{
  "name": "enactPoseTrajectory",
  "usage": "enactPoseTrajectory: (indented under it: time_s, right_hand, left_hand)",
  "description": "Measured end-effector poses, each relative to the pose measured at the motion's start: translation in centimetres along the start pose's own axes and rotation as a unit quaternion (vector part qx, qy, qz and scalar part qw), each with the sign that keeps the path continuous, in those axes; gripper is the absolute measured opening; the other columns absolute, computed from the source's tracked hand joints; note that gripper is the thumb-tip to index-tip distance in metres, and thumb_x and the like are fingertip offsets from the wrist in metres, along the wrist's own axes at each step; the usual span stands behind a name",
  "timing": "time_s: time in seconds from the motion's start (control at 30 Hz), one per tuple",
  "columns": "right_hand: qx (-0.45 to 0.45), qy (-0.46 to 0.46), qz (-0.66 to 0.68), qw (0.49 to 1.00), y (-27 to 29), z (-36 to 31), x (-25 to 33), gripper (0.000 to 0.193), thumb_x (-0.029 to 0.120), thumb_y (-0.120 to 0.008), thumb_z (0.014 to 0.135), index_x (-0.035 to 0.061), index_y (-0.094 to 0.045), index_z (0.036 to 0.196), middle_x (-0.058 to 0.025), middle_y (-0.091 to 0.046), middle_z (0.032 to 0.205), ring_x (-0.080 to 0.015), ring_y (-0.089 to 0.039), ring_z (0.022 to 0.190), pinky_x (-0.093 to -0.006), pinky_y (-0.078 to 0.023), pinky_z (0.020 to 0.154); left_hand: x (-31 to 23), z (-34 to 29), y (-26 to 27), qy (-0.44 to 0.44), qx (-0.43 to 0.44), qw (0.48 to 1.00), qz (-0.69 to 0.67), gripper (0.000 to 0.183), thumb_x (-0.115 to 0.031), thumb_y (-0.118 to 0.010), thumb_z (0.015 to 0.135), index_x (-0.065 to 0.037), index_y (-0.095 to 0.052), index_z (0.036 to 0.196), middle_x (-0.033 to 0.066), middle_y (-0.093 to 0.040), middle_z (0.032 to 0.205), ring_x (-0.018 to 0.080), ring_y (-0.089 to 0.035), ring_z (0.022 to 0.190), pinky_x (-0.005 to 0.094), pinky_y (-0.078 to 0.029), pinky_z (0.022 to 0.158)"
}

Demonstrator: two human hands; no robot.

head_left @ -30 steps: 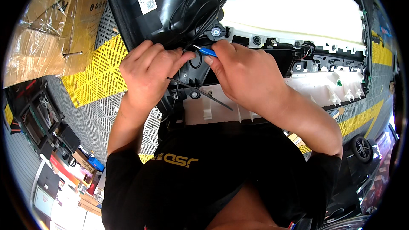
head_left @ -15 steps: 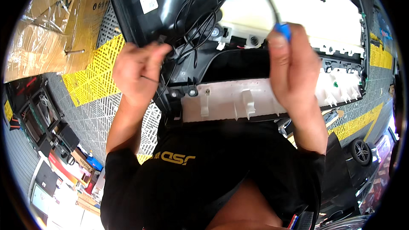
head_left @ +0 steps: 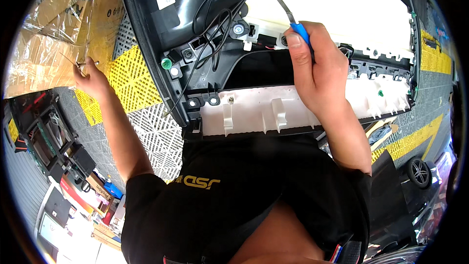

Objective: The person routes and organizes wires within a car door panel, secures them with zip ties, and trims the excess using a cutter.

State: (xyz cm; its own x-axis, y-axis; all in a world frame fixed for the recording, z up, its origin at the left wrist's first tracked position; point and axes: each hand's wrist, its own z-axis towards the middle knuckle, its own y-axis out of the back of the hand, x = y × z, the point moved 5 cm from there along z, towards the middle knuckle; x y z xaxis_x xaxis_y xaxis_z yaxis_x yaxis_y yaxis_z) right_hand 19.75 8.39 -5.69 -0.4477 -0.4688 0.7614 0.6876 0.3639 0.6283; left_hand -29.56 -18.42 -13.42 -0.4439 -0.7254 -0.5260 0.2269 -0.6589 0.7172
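My right hand (head_left: 320,66) is closed around the blue handle of a tool (head_left: 301,32) with a narrow, flat metal blade. The blade points up and to the left, above the white sheet of a black car door panel (head_left: 146,24). Far to the left, my left hand (head_left: 93,80) is stretched over a cardboard box (head_left: 53,66) wrapped in clear film. Its fingertips are pinched together by a small, thin dark object, whose kind I cannot make out. Black cable (head_left: 227,19) lies in loops across the panel between my hands.
A green round clip (head_left: 166,63) sits at the panel's left edge. Along the near side runs a whitish strip (head_left: 254,112) with plastic ribs. Yellow and grey grid tiles (head_left: 137,76) cover the floor. A black rack (head_left: 46,137) stands at left; a car wheel (head_left: 419,173) shows at right.
My left hand has swung from the panel's left edge out to the cardboard box. My right hand has shifted a little left with the blue-handled tool, whose blade now tilts further left.
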Motion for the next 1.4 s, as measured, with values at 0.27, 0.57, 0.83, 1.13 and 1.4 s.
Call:
enactPoseTrajectory:
  time_s: [0.27,0.57,0.83,1.13,1.4]
  right_hand:
    - [-0.028,-0.024,0.032,0.999,0.8,0.2,-0.4,0.023,0.027,-0.069,0.114,0.0045,-0.069,0.115,-0.0075,-0.067,0.078,-0.0219,-0.064,0.063,-0.0326,-0.053,0.063]
    - [0.042,-0.005,0.359,0.932,0.3,-0.3,-0.3,0.013,0.008,-0.078,0.105,0.0003,-0.071,0.112,-0.0057,-0.075,0.101,-0.0054,-0.057,0.072,-0.0232,-0.048,0.068]
    - [0.159,-0.036,0.446,0.88,-0.8,-0.8,0.3,0.035,0.0,-0.083,0.1,-0.0003,-0.073,0.133,-0.0048,-0.082,0.105,-0.0053,-0.066,0.08,-0.0211,-0.052,0.072]
    - [-0.092,-0.207,0.511,0.829,2.4,0.8,-3.1,0.021,0.018,-0.068,0.11,0.0032,-0.072,0.124,-0.0003,-0.065,0.084,-0.0034,-0.043,0.058,-0.0214,-0.03,0.051]
    - [-0.125,-0.236,0.538,0.8,3.2,1.4,-3.9,0.017,0.017,-0.069,0.11,0.0059,-0.071,0.122,0.0002,-0.064,0.084,-0.0037,-0.048,0.064,-0.0211,-0.033,0.05]
  left_hand:
    - [0.8,-1.3,-3.1,0.176,0.265,0.906,-0.28,0.04,-0.016,-0.059,0.114,0.002,-0.065,0.149,0.0069,-0.072,0.123,0.0155,-0.061,0.099,0.0321,-0.051,0.085]
    - [-28.1,-8.9,6.0,-0.043,0.507,0.535,-0.675,0.041,-0.032,-0.055,0.119,-0.009,-0.068,0.15,0.0189,-0.062,0.147,0.0366,-0.058,0.136,0.0481,-0.048,0.114]
    - [-34.7,-18.7,1.7,-0.23,0.601,0.611,-0.461,0.033,-0.007,-0.058,0.116,0.01,-0.067,0.143,0.0199,-0.059,0.155,0.0303,-0.062,0.143,0.0422,-0.051,0.119]
    - [-33.0,-14.1,0.2,-0.411,0.484,0.748,-0.193,0.063,-0.021,-0.085,0.096,-0.01,-0.066,0.155,0.0146,-0.063,0.157,0.0326,-0.062,0.145,0.0427,-0.048,0.12]
    - [-32.7,-11.6,-0.8,-0.226,0.65,0.694,-0.211,0.058,0.012,-0.066,0.097,-0.003,-0.065,0.153,0.0076,-0.077,0.118,0.0122,-0.069,0.101,0.0297,-0.056,0.096]
